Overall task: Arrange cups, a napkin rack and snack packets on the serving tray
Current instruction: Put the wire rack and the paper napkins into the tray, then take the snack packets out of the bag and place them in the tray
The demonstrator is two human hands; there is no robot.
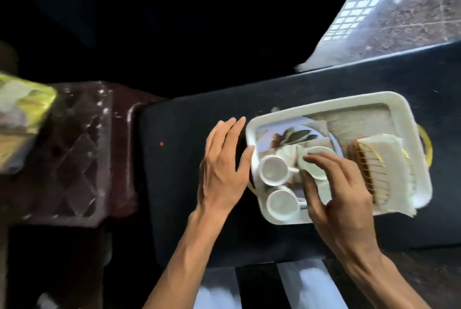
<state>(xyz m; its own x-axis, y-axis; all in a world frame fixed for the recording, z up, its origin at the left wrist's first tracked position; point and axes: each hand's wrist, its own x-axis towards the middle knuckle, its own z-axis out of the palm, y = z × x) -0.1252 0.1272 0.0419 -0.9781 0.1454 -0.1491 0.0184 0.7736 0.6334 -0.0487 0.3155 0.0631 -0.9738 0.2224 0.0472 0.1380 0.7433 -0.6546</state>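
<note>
On the head view my right grip [341, 189] curls round a third cup [315, 165], tilted over the serving tray [324, 103]. Two cups [272, 170] stand upright on it, and the napkin rack [369, 174] lies at its right end. My left grip [224, 166] is spread, thumb touching the tray rim. I judge the cup placing is in hand; next it must go down upright beside the others. The snack packets [22, 109], blurred, lie far left. The surface [187, 184] is dark; a stone floor [411, 9] shines beyond.

On my feed: glossy white cups [272, 170] on a smooth plastic tray [321, 103].
Gold wire rack [366, 166], paper napkins [389, 149], matt dark tabletop [187, 184].
</note>
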